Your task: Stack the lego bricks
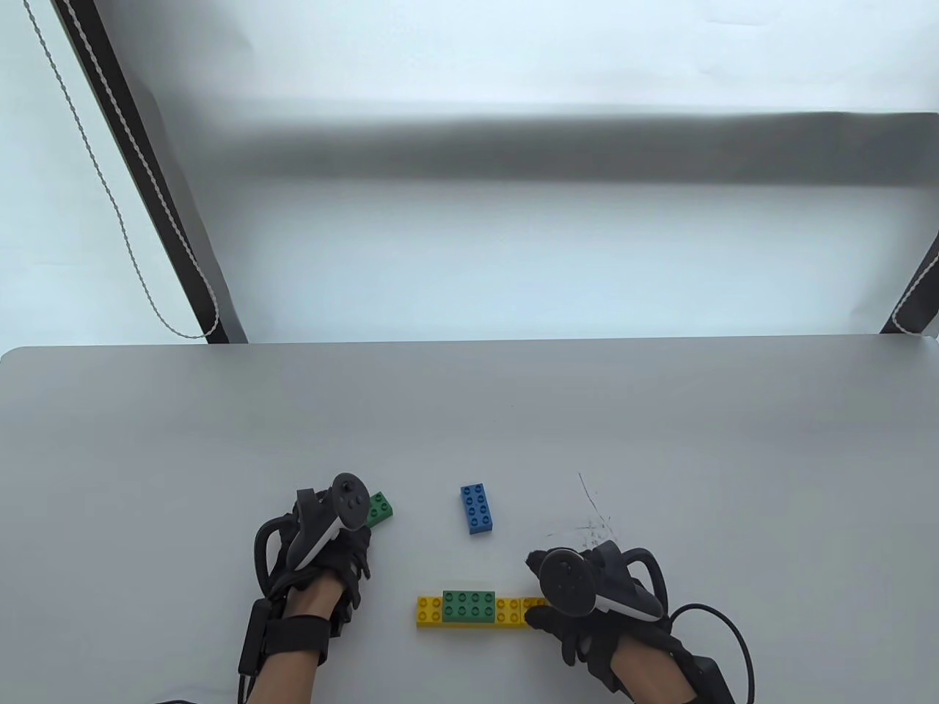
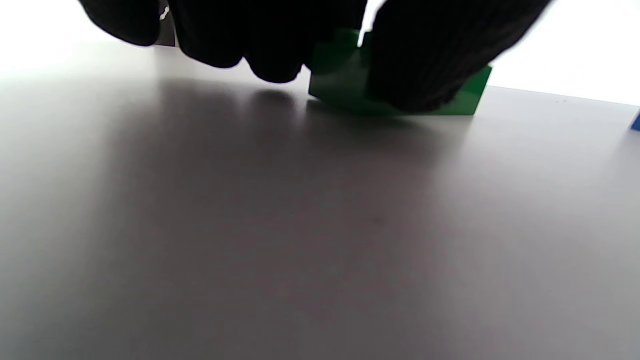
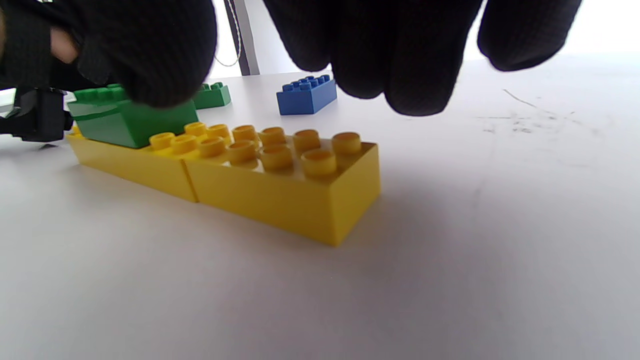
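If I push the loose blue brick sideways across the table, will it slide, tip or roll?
The blue brick lies flat, low and boxy, so it would probably slide, not roll or tip. The table looks smooth, so likely little drag. It looks like rigid plastic, probably light.

Two yellow bricks (image 3: 280,190) sit under a green brick (image 1: 469,606); another green brick (image 1: 381,507), a blue brick (image 1: 477,508), grey counter (image 1: 220,440), black gloves.

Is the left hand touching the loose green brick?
Touching. In the left wrist view, the left hand has fingers pressed against the green brick, which sits on the table.
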### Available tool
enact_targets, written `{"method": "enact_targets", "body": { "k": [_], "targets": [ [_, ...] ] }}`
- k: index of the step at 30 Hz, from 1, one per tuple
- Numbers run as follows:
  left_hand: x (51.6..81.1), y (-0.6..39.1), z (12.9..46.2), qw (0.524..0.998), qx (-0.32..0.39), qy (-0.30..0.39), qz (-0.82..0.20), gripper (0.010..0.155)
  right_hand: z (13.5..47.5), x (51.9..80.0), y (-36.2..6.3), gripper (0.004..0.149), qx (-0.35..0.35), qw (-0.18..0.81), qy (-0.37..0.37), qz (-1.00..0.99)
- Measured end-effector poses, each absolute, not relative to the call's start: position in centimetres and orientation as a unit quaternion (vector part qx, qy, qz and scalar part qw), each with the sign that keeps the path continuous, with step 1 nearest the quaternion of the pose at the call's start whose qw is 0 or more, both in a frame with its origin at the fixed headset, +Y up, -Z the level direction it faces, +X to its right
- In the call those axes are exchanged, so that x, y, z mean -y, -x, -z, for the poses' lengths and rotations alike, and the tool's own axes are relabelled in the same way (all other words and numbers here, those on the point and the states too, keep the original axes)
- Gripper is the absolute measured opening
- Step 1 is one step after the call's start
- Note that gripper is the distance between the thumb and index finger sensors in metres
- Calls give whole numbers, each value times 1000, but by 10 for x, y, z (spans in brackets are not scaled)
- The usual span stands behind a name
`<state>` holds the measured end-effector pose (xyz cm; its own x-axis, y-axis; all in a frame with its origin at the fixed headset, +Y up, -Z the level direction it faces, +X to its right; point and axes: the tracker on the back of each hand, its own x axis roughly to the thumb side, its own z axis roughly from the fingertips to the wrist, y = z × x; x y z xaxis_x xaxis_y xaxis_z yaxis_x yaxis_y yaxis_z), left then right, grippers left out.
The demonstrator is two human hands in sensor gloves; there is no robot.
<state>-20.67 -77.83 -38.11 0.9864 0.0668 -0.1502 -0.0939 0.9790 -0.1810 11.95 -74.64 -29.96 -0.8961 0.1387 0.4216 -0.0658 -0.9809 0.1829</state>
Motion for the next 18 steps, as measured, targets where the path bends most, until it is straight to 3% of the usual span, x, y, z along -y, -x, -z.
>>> {"method": "enact_targets", "body": {
  "k": [7, 18],
  "targets": [
    [771, 199, 374, 996, -48, 62, -48, 70, 299, 744, -120, 77, -58, 57, -225, -971],
    [742, 160, 354, 998, 42, 11, -42, 70, 287, 729, -108, 79, 79, 61, -263, -960]
  ]
}}
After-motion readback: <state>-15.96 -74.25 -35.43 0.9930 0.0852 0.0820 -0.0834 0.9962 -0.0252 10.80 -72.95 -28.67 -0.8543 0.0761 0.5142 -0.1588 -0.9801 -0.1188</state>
